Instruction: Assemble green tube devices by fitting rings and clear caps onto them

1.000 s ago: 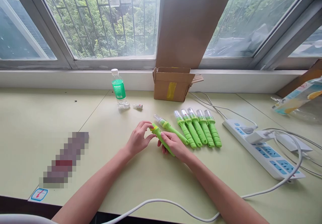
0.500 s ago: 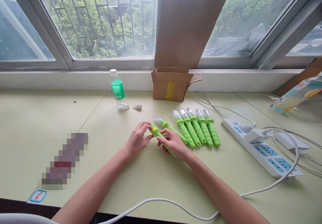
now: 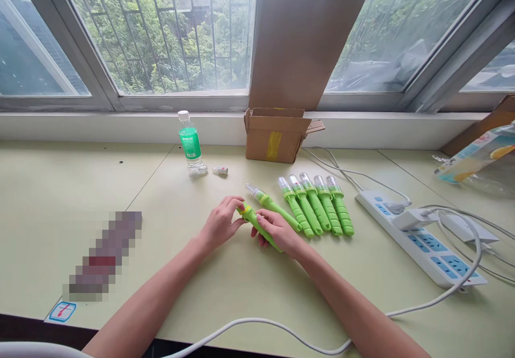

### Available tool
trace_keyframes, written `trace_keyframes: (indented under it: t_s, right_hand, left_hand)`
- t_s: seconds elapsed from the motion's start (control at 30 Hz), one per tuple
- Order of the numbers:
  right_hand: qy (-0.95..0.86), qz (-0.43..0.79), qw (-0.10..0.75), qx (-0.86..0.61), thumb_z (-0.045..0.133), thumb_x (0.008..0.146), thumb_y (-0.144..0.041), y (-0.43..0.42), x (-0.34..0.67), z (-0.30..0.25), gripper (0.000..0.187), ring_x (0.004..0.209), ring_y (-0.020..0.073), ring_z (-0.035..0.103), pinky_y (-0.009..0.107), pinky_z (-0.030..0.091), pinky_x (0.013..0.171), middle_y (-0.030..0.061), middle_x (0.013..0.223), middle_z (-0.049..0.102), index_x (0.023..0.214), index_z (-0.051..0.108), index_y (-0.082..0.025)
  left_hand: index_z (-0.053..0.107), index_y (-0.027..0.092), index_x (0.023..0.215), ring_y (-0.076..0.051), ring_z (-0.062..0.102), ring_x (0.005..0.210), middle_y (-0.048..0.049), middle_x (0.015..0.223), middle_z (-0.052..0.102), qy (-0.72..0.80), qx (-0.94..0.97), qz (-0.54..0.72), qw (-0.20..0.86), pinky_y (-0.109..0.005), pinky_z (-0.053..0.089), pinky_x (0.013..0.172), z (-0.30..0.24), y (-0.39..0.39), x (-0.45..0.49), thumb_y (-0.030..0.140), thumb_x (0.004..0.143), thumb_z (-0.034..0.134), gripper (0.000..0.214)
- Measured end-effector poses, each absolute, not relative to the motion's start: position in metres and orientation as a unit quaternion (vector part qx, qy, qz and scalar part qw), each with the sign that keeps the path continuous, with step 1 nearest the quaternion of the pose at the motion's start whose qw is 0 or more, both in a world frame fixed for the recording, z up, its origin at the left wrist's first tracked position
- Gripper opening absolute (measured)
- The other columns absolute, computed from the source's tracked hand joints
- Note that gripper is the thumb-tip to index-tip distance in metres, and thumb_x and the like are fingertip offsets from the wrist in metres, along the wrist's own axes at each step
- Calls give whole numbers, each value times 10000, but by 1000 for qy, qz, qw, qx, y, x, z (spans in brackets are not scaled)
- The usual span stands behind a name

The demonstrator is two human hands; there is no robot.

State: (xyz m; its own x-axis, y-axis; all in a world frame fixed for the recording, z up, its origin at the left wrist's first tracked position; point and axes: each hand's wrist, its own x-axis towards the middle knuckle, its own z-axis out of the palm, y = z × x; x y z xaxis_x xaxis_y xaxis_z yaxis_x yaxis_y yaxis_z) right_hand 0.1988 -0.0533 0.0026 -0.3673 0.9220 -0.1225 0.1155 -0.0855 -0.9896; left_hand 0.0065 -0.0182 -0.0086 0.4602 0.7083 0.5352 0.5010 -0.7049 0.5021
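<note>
My right hand (image 3: 277,233) is closed around the handle of a green light stick (image 3: 251,216), which slants up to the left just above the table. At its yellow-ringed upper end, my left hand (image 3: 222,219) pinches with thumb and fingers, hiding the tip. Right behind it lies another green light stick (image 3: 277,210) with a clear pointed cap. To the right, a row of several green light sticks (image 3: 316,205) rests side by side, clear caps facing away from me. A small white cylinder with a clear end (image 3: 220,170) lies beyond my left hand.
A water bottle (image 3: 190,146) and an open cardboard box (image 3: 276,138) stand at the back. On the right is a white power strip (image 3: 418,240) with plugs and cables. A white cable (image 3: 257,320) crosses the front. At left lies a pixelated object (image 3: 104,258).
The right-hand fingers have shifted their grip on the handle, with the thumb drawn back slightly. Both hands stay at the same stick. The whole view has shifted a little.
</note>
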Motion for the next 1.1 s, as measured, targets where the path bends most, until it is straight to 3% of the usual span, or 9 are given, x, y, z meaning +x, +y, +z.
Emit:
trace_keyframes:
  t_s: [0.17, 0.33, 0.53, 0.83, 1.1]
  right_hand:
    - [-590, 564, 336, -471, 506, 828, -528, -54, 198, 4, 349, 417, 95, 502, 235, 422, 410, -7, 680, 599, 921, 541, -194]
    - [-591, 528, 353, -497, 674, 722, -458, -56, 196, 1, 360, 383, 84, 505, 249, 415, 374, -2, 816, 596, 933, 514, -215]
    - [-599, 525, 353, -491, 656, 740, -465, -54, 198, 1, 309, 427, 122, 539, 267, 439, 420, -28, 648, 556, 846, 542, -198]
    - [-613, 540, 341, -465, 506, 833, -544, -53, 200, 4, 380, 519, 129, 570, 265, 480, 503, 13, 671, 589, 747, 579, -181]
    - [-602, 542, 340, -478, 517, 817, -556, -53, 198, 2, 369, 529, 126, 574, 254, 471, 485, 26, 767, 629, 816, 571, -191]
  left_hand:
    - [481, 216, 883, -206, 604, 990, -55, 1075, 612, 355, 842, 389, 116, -346, 514, 771, -8, -19, 7, 251, 812, 608, 150]
    - [482, 216, 912, -202, 606, 1004, -59, 1113, 603, 362, 839, 387, 126, -341, 522, 776, -9, -20, 8, 200, 794, 617, 180]
    - [485, 212, 875, -198, 605, 1001, -52, 1110, 606, 367, 841, 378, 123, -341, 522, 776, -8, -21, 7, 180, 795, 611, 153]
    - [493, 218, 947, -204, 595, 1033, -63, 1106, 607, 365, 838, 386, 125, -352, 530, 783, -7, -21, 9, 215, 816, 599, 168]
    - [503, 212, 872, -201, 603, 1013, -62, 1100, 614, 365, 835, 395, 116, -363, 520, 808, -6, -21, 8, 203, 812, 602, 116]
